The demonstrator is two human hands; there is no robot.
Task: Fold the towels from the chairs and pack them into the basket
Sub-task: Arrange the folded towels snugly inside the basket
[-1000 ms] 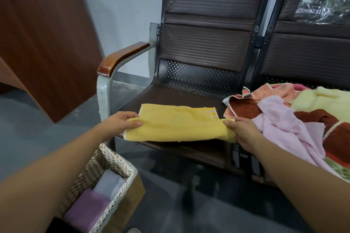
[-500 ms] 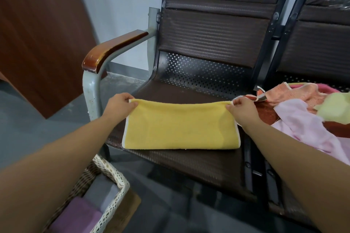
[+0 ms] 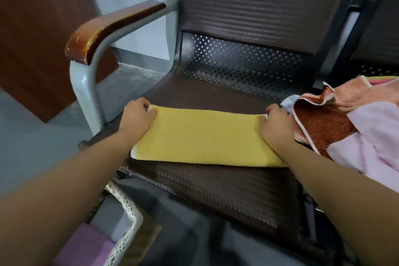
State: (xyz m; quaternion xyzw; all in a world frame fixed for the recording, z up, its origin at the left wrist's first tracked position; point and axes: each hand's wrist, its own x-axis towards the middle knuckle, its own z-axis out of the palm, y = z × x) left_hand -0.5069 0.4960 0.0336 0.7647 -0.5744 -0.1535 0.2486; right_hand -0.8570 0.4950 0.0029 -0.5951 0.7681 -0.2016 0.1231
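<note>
The left hand (image 3: 138, 114) and right hand (image 3: 275, 124) each pinch a far corner of the folded yellow towel (image 3: 203, 136) lying flat on the chair seat (image 3: 216, 190), beside piled towels (image 3: 345, 123).

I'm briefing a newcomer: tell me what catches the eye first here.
The yellow towel lies folded flat on the brown chair seat, its far corners pinched by the left hand and the right hand. A heap of unfolded towels sits to its right; the wicker basket stands at lower left.
</note>
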